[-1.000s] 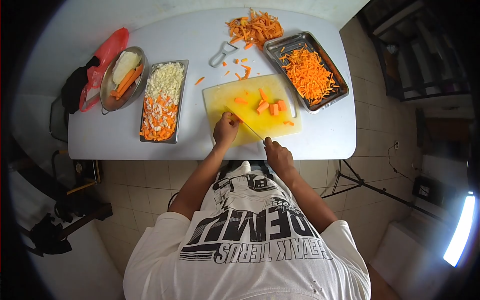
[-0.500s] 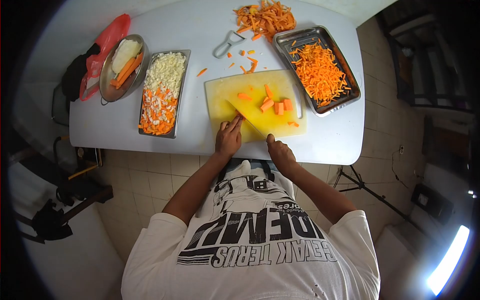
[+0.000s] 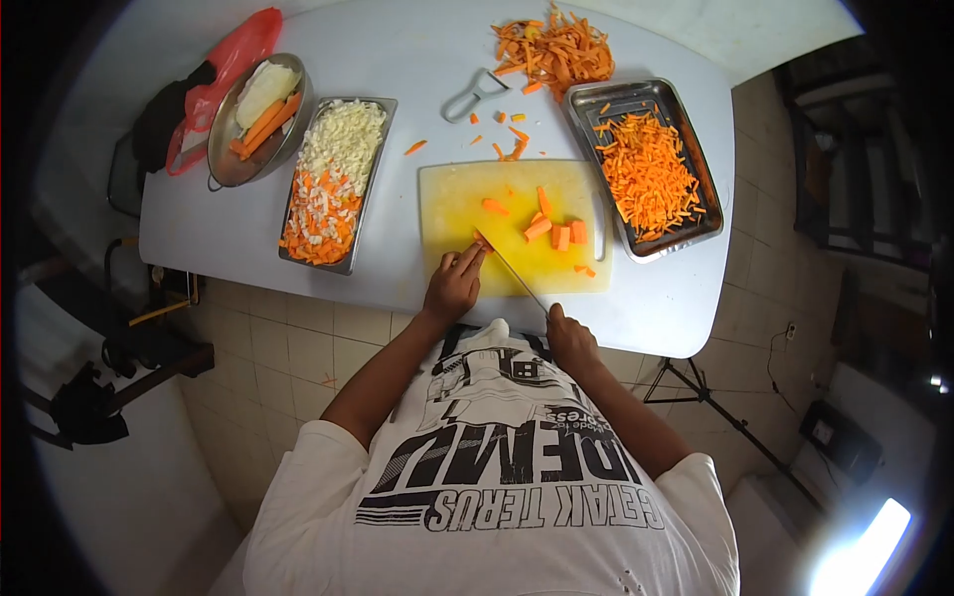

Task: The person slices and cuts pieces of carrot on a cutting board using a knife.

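Observation:
My right hand is closed round the handle of a knife. Its blade runs diagonally over a yellow-stained cutting board, with the tip beside my left fingertips. The fingers of my left hand are bent down onto a small carrot piece, which they partly cover, right against the blade. Farther up the board lie a carrot slice, an upright-looking strip and several thick carrot chunks. Small carrot scraps rest near the board's right front.
To the right stands a metal tray of carrot sticks. Left are a long pan of chopped white and orange vegetables and a metal bowl with whole carrots. A peeler and peelings lie at the back.
The view has shifted, so the table sits lower in it. The knife has turned and now shows a thinner blade, its tip closer to my left fingers. Both hands keep their grip.

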Action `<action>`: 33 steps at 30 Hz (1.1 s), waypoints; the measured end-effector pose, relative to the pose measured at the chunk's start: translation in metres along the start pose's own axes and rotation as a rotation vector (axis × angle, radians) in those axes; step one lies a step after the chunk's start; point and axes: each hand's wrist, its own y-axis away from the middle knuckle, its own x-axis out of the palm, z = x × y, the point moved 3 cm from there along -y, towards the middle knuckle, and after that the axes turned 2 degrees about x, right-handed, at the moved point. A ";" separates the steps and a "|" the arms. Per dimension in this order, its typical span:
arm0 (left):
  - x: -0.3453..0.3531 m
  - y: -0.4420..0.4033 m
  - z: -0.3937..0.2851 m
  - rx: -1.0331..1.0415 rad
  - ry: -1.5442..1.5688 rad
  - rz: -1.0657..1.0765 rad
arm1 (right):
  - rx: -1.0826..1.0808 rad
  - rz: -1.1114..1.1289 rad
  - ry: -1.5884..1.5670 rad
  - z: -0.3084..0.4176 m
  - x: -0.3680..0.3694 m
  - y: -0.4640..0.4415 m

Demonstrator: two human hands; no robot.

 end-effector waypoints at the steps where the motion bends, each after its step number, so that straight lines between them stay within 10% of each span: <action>1: 0.000 0.000 0.000 0.009 -0.016 -0.015 | 0.030 0.012 0.030 0.001 -0.003 0.003; 22: -0.003 -0.003 -0.003 -0.034 -0.063 0.058 | -0.200 -0.170 0.032 0.017 0.020 -0.047; 33: 0.000 0.001 -0.003 -0.033 -0.054 -0.043 | 0.032 -0.038 -0.005 0.004 0.008 -0.033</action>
